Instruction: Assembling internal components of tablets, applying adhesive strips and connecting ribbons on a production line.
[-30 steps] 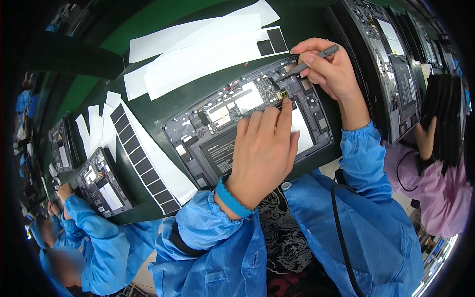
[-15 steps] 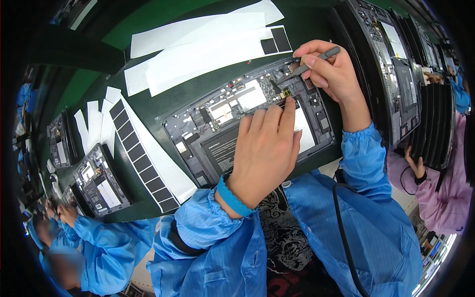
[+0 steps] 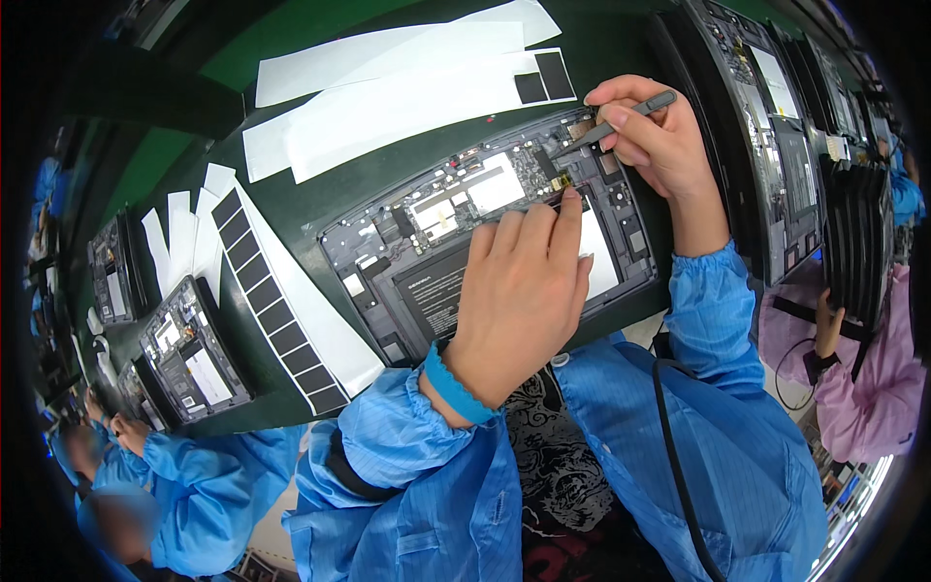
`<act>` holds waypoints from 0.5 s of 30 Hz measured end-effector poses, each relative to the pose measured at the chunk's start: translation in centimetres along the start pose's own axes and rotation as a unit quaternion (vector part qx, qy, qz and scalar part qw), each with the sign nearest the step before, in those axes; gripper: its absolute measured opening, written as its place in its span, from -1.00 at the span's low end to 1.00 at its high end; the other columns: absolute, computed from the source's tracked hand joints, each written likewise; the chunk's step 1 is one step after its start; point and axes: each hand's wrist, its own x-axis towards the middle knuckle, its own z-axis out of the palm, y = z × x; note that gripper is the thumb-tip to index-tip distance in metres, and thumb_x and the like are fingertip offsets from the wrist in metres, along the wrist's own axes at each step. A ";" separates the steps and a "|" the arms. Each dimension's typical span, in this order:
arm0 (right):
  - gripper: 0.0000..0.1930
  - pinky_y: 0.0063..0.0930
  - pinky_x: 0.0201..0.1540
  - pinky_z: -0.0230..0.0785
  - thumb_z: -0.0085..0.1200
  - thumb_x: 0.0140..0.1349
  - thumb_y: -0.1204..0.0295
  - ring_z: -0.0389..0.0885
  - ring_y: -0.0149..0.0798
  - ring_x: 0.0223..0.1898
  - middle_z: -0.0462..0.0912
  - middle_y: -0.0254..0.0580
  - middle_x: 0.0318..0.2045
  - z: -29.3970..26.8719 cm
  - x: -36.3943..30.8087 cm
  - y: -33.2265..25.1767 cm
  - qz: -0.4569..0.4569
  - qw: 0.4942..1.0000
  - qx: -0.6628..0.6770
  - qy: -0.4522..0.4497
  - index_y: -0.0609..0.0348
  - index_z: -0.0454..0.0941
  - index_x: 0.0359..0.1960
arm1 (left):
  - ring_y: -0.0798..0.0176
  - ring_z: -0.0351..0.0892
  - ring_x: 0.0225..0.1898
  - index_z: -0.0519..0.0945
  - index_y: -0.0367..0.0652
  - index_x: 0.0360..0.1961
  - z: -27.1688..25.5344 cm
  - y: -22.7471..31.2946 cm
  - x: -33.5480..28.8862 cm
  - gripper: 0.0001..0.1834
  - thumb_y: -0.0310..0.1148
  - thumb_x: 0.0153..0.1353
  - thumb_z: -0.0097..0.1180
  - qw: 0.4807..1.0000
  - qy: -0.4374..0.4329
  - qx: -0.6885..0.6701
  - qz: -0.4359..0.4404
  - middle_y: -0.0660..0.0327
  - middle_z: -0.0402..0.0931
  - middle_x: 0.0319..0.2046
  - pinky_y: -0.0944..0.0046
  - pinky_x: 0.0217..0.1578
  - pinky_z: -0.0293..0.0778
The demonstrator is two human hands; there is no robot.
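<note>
An opened laptop base (image 3: 635, 267), its circuit board and black battery (image 3: 427, 299) exposed, lies tilted in front of me. My left hand (image 3: 519, 291) rests palm down over the battery, fingers stretched out. Its index fingertip touches the board beside a small yellow piece (image 3: 561, 181). Dark grey tweezers (image 3: 635, 114) are pinched in my right hand (image 3: 679, 145) above the base's upper right corner. Their tips point down-left at the circuit board, close to the yellow piece; whether they touch it I cannot tell.
White backing sheets (image 3: 388, 107) lie behind the base; a strip with black square pads (image 3: 274, 301) lies left. More opened laptop bases stand at left (image 3: 199, 349) and right (image 3: 776, 145). A person in pink (image 3: 863, 407) handles a dark stack (image 3: 858, 242); people in blue (image 3: 208, 495) sit left.
My right hand and the tweezers have shifted slightly to the right and up. My left hand stays in place. At the right, the hand of the person in pink and the dark stack have moved.
</note>
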 end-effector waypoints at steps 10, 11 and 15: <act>-0.79 -0.71 -0.41 0.36 0.06 0.23 0.53 0.25 -0.67 -0.67 0.47 -0.46 -0.60 -0.1 0.0 0.3 -0.019 1.000 0.015 -0.006 0.36 0.56 -0.14 | 0.08 0.38 -0.29 0.42 -0.36 0.14 0.1 -0.1 -0.1 -0.44 -0.37 0.10 0.17 1.000 0.005 0.009 0.007 0.11 0.40 -0.31 0.15 -0.22 0.29; -0.79 -0.71 -0.42 0.36 0.06 0.23 0.53 0.25 -0.67 -0.67 0.47 -0.46 -0.60 -0.1 0.0 0.3 -0.019 1.000 0.017 -0.007 0.36 0.56 -0.14 | 0.08 0.38 -0.29 0.42 -0.36 0.14 0.1 -0.1 -0.1 -0.44 -0.37 0.10 0.17 1.000 0.005 0.009 0.007 0.11 0.40 -0.31 0.15 -0.22 0.29; -0.80 -0.72 -0.43 0.36 0.06 0.24 0.53 0.26 -0.67 -0.66 0.47 -0.45 -0.60 0.1 0.0 0.2 -0.030 0.999 0.027 -0.007 0.37 0.56 -0.14 | 0.09 0.38 -0.30 0.42 -0.36 0.14 0.2 -0.2 -0.1 -0.45 -0.38 0.10 0.17 1.000 0.010 0.007 0.011 0.11 0.39 -0.31 0.15 -0.23 0.29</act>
